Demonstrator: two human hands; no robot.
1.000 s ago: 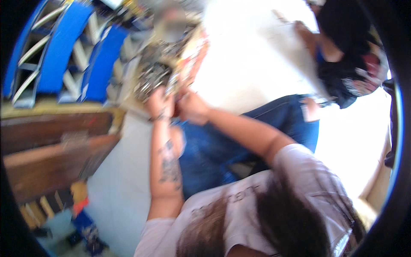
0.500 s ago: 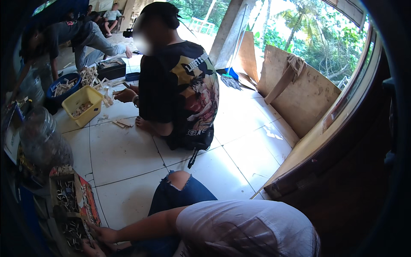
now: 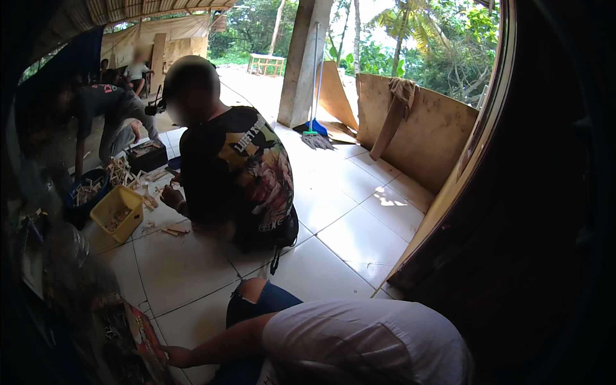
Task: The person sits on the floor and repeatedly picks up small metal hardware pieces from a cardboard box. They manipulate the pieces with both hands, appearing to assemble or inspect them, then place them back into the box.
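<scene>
My right forearm reaches left across my ripped blue jeans (image 3: 232, 314). At its end my right hand (image 3: 174, 355) is closed at the near right edge of an open cardboard box (image 3: 153, 346) with a red printed side. Small dark and pale pieces lie in the box, too blurred and dim to name. My left hand does not show. A large clear plastic container (image 3: 61, 240), smeared by motion, stands beyond the box.
Ahead a co-worker (image 3: 237, 173) in a black printed shirt squats on the white tiles. A yellow bin (image 3: 122, 221), a blue tub (image 3: 80, 208) and wood scraps (image 3: 122, 172) stand left of them. Another person bends behind. A mop (image 3: 316, 136) leans against a post; a door edge (image 3: 443, 212) runs along the right.
My view has tilted up and swung right, so the co-worker and bins sit lower and farther left. My left hand, earlier by the box's near edge, is out of sight. My right hand stays at the box.
</scene>
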